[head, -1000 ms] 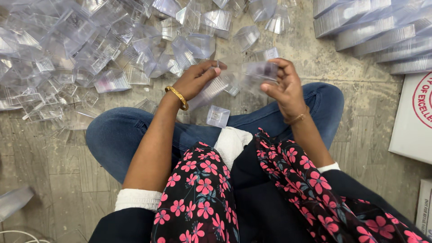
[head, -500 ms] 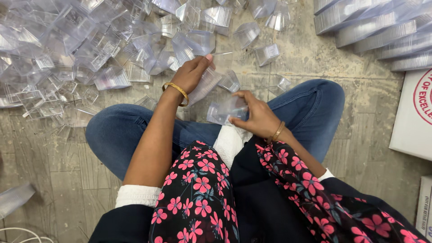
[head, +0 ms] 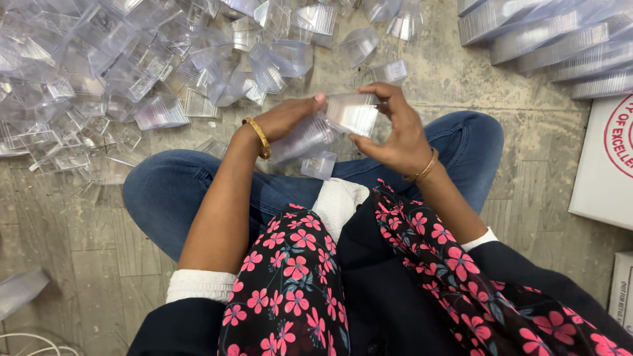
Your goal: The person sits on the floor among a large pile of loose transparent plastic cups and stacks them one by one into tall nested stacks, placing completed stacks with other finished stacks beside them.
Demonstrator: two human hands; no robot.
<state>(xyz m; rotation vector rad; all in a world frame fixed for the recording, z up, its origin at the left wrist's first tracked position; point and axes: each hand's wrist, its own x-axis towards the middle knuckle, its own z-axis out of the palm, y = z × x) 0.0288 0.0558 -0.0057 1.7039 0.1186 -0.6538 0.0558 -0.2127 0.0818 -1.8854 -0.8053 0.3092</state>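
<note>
Sitting: a person is sitting cross-legged on the stone floor (head: 79,264), in blue jeans and a black top with pink flowers, both hands raised over the lap at the centre of the frame.
Right hand: the right hand (head: 395,132) is curling its fingers and thumb around a small clear plastic box (head: 353,113), gripping it by the sides just above centre.
Left hand: the left hand (head: 290,118) is closing loosely on a stack of clear cups (head: 300,140), with its fingertips reaching the small box too.
Wrists: each wrist is wearing a gold bangle.
Lap: one more clear piece (head: 319,165) is lying just below the hands, against the jeans.
Pile: a heap of clear boxes (head: 132,72) is spreading across the upper left of the frame.
Upper right: rows of stacked clear lids (head: 547,39) are lying beside a white carton (head: 603,165).
</note>
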